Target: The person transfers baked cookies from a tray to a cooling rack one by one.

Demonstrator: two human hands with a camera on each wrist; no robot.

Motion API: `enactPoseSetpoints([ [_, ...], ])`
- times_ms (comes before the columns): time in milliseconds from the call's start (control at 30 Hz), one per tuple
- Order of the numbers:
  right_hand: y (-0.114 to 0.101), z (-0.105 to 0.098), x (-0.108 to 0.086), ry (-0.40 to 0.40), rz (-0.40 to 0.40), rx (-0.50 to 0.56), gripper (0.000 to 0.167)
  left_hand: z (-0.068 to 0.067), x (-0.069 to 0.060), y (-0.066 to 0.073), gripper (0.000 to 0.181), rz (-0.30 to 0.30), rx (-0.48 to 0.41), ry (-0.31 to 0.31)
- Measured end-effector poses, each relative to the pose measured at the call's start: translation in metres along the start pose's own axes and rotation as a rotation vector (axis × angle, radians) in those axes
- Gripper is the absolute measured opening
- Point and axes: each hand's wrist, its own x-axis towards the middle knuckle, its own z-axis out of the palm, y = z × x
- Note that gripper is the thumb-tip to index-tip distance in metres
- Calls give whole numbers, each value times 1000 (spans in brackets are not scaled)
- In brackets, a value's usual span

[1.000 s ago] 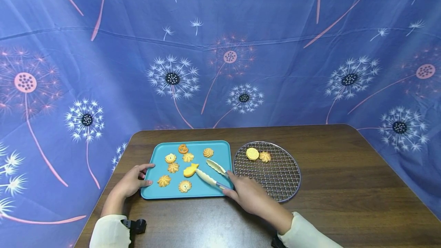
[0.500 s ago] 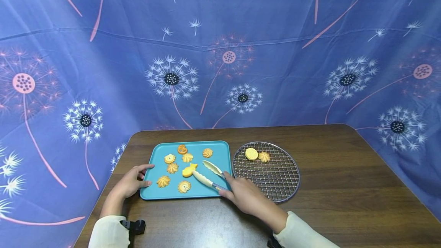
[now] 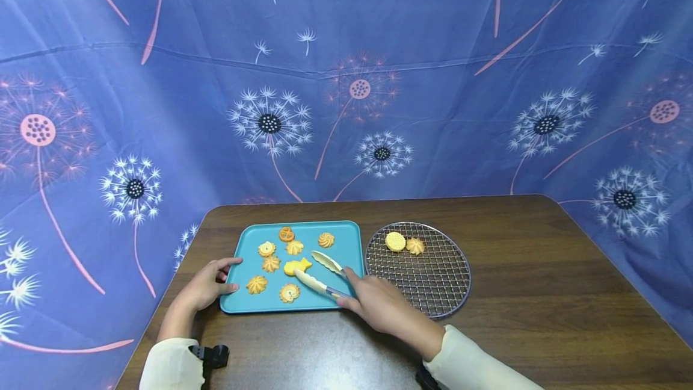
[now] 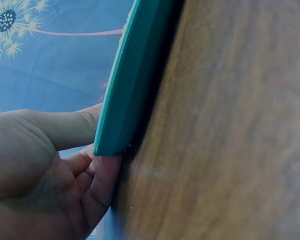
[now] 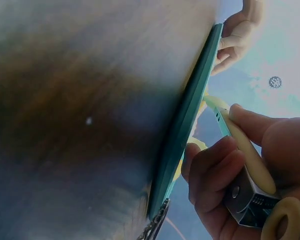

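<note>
My left hand (image 3: pixel 204 284) grips the left edge of a turquoise baking tray (image 3: pixel 346 236); in the left wrist view its thumb lies over the tray's rim (image 4: pixel 120 85) and the fingers reach beneath. My right hand (image 3: pixel 381 303) holds pale-tipped tongs (image 3: pixel 311 281) over the tray's right half, with the tong arms spread. The near tip touches or overlaps a yellow fish-shaped cookie (image 3: pixel 295 266); the far tip is apart from it. In the right wrist view, fingers and thumb curl round the tongs (image 5: pixel 252 162). Around the fish lie several cookies, including a pretzel (image 3: pixel 286 234) and a swirl (image 3: pixel 326 240).
Right of the tray stands a round wire cooling rack (image 3: pixel 433 281), bearing a round yellow cookie (image 3: pixel 395 242) and a flower-shaped cookie (image 3: pixel 415 246). Both tray and rack rest on a brown wooden table (image 3: pixel 530 281). A blue dandelion-print cloth (image 3: pixel 449 125) hangs behind.
My right hand and the tongs have moved left over the tray. The fish-shaped cookie has shifted slightly left and turned flatter. My left hand keeps its place on the tray.
</note>
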Motion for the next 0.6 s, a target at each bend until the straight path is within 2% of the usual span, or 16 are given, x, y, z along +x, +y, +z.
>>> enactPoseSetpoints([
  [300, -4, 1, 11, -39, -10, 6, 75, 0, 1, 0, 58, 6, 1, -4],
  [500, -5, 5, 13, -28, -16, -9, 73, 0, 1, -3, 57, 49, -18, 5],
  [600, -5, 8, 14, -23, -12, -23, 72, 1, 1, -4, 57, 45, -26, 8],
])
